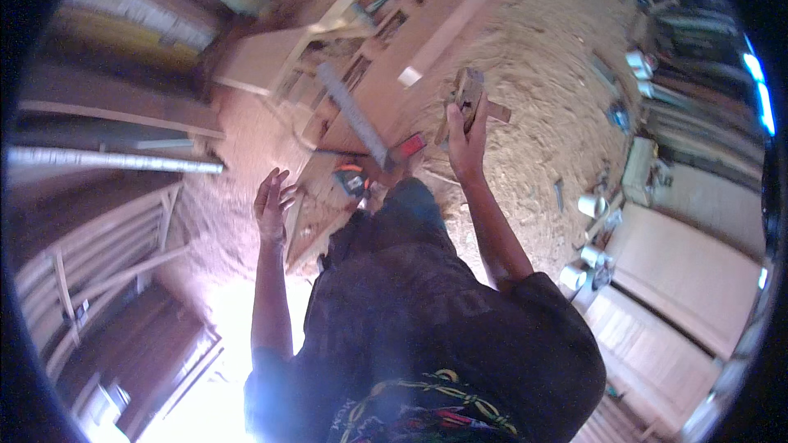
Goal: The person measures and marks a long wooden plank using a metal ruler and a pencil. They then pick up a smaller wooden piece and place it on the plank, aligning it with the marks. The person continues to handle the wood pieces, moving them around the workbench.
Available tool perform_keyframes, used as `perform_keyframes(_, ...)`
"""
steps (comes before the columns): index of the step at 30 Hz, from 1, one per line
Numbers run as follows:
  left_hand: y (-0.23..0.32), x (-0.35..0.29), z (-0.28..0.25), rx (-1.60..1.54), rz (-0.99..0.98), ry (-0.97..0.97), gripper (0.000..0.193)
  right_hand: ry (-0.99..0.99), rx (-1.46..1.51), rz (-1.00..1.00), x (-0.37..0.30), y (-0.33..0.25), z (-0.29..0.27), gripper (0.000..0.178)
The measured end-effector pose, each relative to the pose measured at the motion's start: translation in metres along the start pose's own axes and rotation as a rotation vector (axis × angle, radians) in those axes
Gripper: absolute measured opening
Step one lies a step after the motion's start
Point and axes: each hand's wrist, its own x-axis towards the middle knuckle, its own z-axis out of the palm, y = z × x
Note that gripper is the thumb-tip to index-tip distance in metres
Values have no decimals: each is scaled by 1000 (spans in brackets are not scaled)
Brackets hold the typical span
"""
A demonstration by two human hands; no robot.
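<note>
My right hand [468, 143] is closed round a wooden hand plane [469, 86], held up over the shavings at the right of the workbench. My left hand [273, 201] is raised at the left, its fingers loosely bent and apart, with nothing seen in it. Between the two hands lies an L-shaped tool like a square [355, 115], with a long grey blade and a red-marked short arm. Near my left hand, an orange and black object [353, 180] rests on the wood; blur hides its kind.
A long timber piece [468, 20] with a pale end lies ahead, beside slotted wood [357, 72]. Wood shavings [550, 90] cover the floor at right. Boards [123, 98] stand at left. Pale panels [681, 267] and white containers [591, 205] are at right.
</note>
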Motion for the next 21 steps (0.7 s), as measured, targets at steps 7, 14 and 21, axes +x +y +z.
perform_keyframes(7,-42,-101,-43,-258,-30,431,43,-827,-3,-352,-72,-67,53,76)
perform_keyframes(14,-67,-140,-16,-367,-27,551,41,-1330,-156,-678,-144,-66,115,74)
perform_keyframes(21,-85,-147,-16,-255,20,563,41,-1409,-243,-884,-159,-37,121,66)
